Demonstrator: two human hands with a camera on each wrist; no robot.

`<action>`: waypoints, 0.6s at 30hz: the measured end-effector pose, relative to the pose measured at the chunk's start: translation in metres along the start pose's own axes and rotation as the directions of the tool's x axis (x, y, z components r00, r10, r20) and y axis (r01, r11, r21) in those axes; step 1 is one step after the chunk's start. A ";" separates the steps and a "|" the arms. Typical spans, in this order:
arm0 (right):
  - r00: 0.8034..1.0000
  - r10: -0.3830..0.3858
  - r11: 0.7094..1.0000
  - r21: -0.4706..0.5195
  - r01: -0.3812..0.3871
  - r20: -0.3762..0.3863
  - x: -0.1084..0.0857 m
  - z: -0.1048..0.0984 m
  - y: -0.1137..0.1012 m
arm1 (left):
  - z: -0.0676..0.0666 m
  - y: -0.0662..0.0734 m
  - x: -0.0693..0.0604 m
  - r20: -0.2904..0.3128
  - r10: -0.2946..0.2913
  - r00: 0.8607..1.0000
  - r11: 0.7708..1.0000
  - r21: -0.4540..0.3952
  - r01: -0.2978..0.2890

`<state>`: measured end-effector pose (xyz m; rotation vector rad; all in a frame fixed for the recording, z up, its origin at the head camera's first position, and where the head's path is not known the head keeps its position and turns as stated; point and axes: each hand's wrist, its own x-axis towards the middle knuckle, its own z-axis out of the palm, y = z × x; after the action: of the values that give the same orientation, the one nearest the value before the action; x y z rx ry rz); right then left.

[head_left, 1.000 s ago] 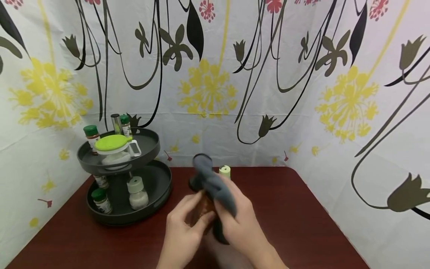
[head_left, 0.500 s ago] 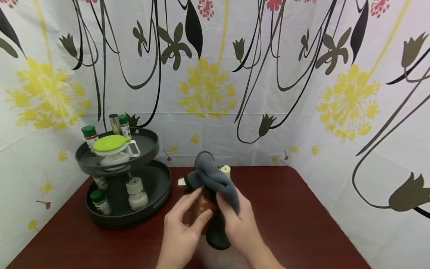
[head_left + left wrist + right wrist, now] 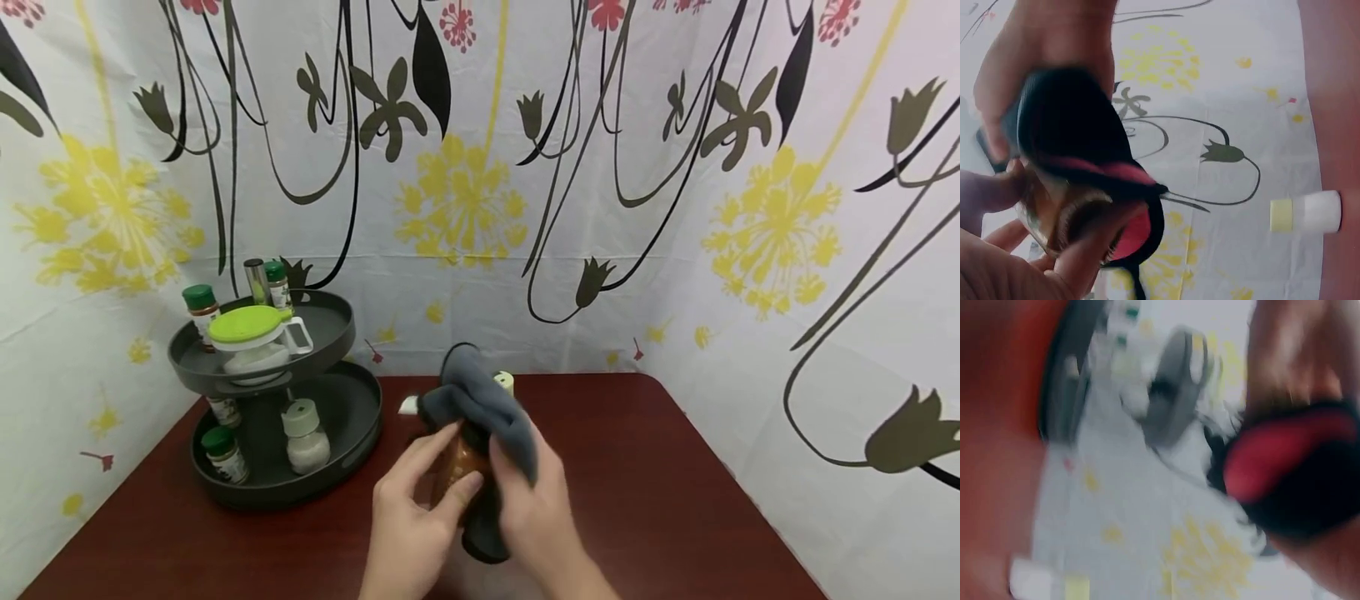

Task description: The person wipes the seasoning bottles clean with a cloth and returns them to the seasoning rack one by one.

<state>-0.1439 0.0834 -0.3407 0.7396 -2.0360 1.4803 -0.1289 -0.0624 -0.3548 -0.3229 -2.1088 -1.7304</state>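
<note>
In the head view my left hand [image 3: 416,508] grips a jar with orange-brown contents [image 3: 463,463] between thumb and fingers. My right hand [image 3: 543,517] holds a folded blue-grey cloth [image 3: 480,392] with dark edges against the jar's upper part, and a dark flap of it hangs below. The left wrist view shows the clear jar [image 3: 1044,209] in the fingers, with the cloth [image 3: 1072,125], dark with pink inside, draped over one end. The right wrist view is blurred; the cloth [image 3: 1291,462] lies against the right hand.
A two-tier dark grey rack [image 3: 285,492] stands at the left with green-capped jars, a lime-lidded container [image 3: 251,325] and a pale-capped shaker [image 3: 306,437]. Behind the hands is a pale yellow-capped bottle [image 3: 504,382]; a small white item [image 3: 409,405] shows left of the cloth. Patterned curtain behind.
The cloth and both hands have shifted slightly to the right over the jar. The small white item beside the cloth, not visible a second ago, shows now. Both hands keep their holds.
</note>
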 end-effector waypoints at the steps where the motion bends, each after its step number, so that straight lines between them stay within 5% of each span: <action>1: 1.000 -0.024 0.998 -0.058 0.023 -0.018 -0.003 0.003 0.000 | 0.001 -0.001 0.000 -0.007 0.008 1.000 1.000 0.011 -0.008; 2: 0.996 -0.086 0.985 -0.150 0.081 -0.022 -0.005 0.005 0.001 | 0.002 -0.003 0.000 -0.010 0.033 0.999 0.998 0.052 -0.033; 5: 0.960 -0.278 0.877 -0.402 0.262 0.020 -0.001 0.002 0.004 | 0.004 -0.009 0.002 0.009 0.105 0.994 0.985 0.134 -0.106; 6: 0.960 -0.276 0.869 -0.415 0.269 0.045 0.002 -0.001 0.005 | 0.004 -0.011 0.003 0.021 0.111 0.994 0.982 0.149 -0.112; 7: 0.964 -0.252 0.892 -0.366 0.264 0.082 0.006 -0.003 0.007 | 0.004 -0.013 0.004 0.026 0.101 0.995 0.984 0.147 -0.103; 10: 0.992 0.006 0.997 -0.083 0.005 0.127 0.011 -0.007 0.010 | 0.006 -0.016 0.006 0.025 -0.023 0.999 0.997 0.072 0.022; 12: 0.974 0.196 0.973 0.100 -0.207 0.113 0.008 -0.004 0.012 | 0.009 -0.016 0.007 0.016 -0.118 0.993 0.993 0.013 0.118; 14: 0.947 0.314 0.920 0.224 -0.322 0.072 0.001 0.004 0.014 | 0.014 -0.016 0.008 -0.004 -0.178 0.984 0.984 -0.024 0.178; 18: 0.941 0.339 0.892 0.315 -0.325 0.010 -0.014 0.020 0.017 | 0.024 -0.013 0.011 -0.049 -0.223 0.974 0.973 -0.075 0.219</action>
<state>-0.1477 0.0705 -0.3672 0.4798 -1.9869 2.0304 -0.1474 -0.0423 -0.3656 -0.0571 -2.1139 -1.9163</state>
